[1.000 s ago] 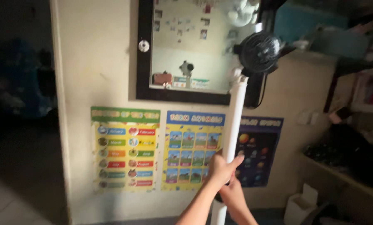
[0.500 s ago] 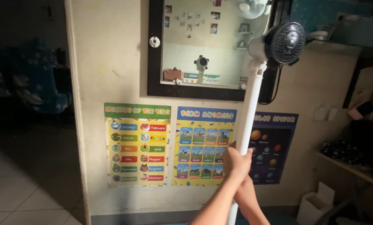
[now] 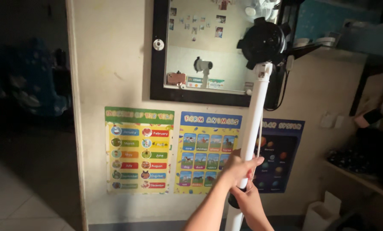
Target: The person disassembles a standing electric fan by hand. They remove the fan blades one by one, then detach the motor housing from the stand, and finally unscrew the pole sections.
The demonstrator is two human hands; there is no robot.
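A white pole [image 3: 254, 111] stands tilted in front of the wall, with a small black fan head [image 3: 264, 40] on its top. My left hand [image 3: 240, 167] is wrapped around the pole at mid height. Just below it, my right hand [image 3: 245, 200] grips the same pole near a dark collar. Both forearms come up from the bottom edge. A thin dark cable [image 3: 284, 87] hangs down behind the fan head.
A black-framed mirror [image 3: 157, 64] hangs on the cream wall above three posters: a yellow one [image 3: 138, 149], a blue-topped one [image 3: 206, 149], a dark one [image 3: 281, 154]. A cluttered shelf [image 3: 362, 175] and a white box [image 3: 322, 211] are at right. Dark doorway at left.
The fan head has swung left and turned, so its dark back now shows in front of the mirror's edge. Both hands keep their grip on the pole.
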